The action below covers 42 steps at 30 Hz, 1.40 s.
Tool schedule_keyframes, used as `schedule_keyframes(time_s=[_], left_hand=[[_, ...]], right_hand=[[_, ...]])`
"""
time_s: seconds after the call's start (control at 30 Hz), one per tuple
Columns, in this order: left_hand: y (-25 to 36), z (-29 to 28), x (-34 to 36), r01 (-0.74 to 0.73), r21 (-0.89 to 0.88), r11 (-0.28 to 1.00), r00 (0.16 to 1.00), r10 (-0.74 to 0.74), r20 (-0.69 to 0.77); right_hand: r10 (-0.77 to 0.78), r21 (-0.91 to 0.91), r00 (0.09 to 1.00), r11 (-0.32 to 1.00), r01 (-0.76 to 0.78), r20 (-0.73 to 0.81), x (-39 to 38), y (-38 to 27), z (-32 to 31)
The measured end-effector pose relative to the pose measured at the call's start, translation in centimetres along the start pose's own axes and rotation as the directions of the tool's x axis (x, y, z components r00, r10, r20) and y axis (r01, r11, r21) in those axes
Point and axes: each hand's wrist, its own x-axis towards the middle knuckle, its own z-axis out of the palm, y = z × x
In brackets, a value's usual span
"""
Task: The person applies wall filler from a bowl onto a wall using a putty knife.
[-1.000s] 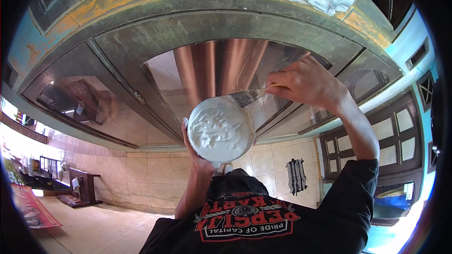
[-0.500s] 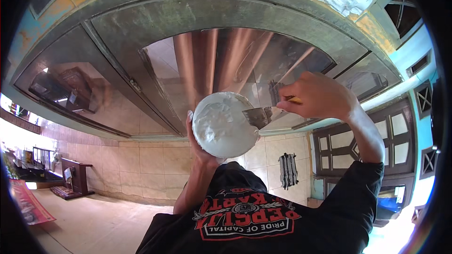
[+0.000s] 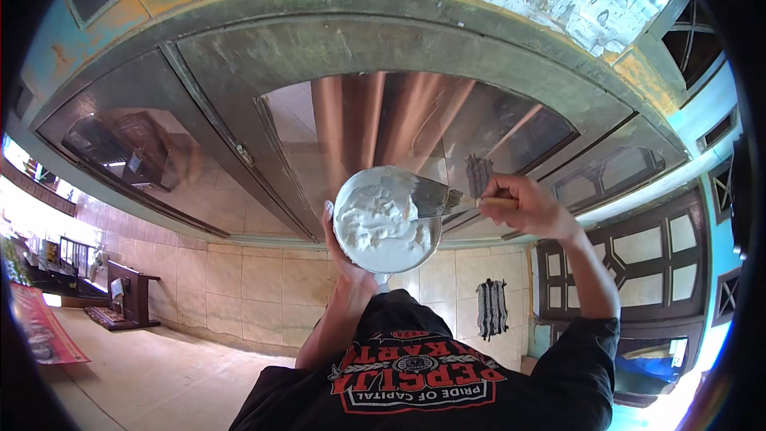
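A round white tub (image 3: 437, 249) of thick white paste (image 3: 383, 223) is held up in front of my chest. My left hand (image 3: 345, 259) grips it, with fingers around its left side and the palm low near the underside. The underside is hidden. In my right hand (image 3: 531, 206) is a putty knife (image 3: 437, 198), its light handle closed in the fingers. The wide metal blade lies over the tub's right rim, its edge touching the paste. The paste has a rough, stirred surface, with a smoother area toward the near side.
Ahead stands a dark wooden frame with glass panes (image 3: 447, 124) and brown curtains (image 3: 347, 120) behind. Above it, white coating (image 3: 550, 0) patches the wall. A striped rag (image 3: 492, 309) lies on the tiled floor (image 3: 255, 287). A panelled door (image 3: 630, 259) is at right, dark furniture (image 3: 132, 299) at left.
My right hand has come lower and a little closer to the tub, bringing the blade further over the paste. The paste now looks more churned. More coated wall shows at the top.
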Motion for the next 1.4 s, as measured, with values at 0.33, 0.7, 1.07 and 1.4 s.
schedule_keyframes(time_s=[0.33,0.7,1.07,1.4], left_hand=[[1.7,0.6,1.7,-0.065,-0.004,0.998,0.998,0.065,0.024],[2.2,0.7,2.3,-0.107,0.049,0.993,0.993,0.105,0.051],[2.0,0.5,2.4,-0.054,0.027,0.998,0.993,0.051,0.103],[1.4,-0.4,2.4,0.033,-0.049,0.998,0.989,-0.026,0.146]], right_hand=[[-0.3,-0.261,0.846,0.945,0.198,-0.44,0.3,1.2,7.1],[0.02,0.696,0.999,0.718,0.011,-0.036,1.3,1.6,6.4],[0.001,0.686,1.0,0.727,-0.003,0.003,1.4,3.6,6.2],[-0.081,0.796,0.986,0.602,-0.069,0.146,0.7,2.6,5.8]])
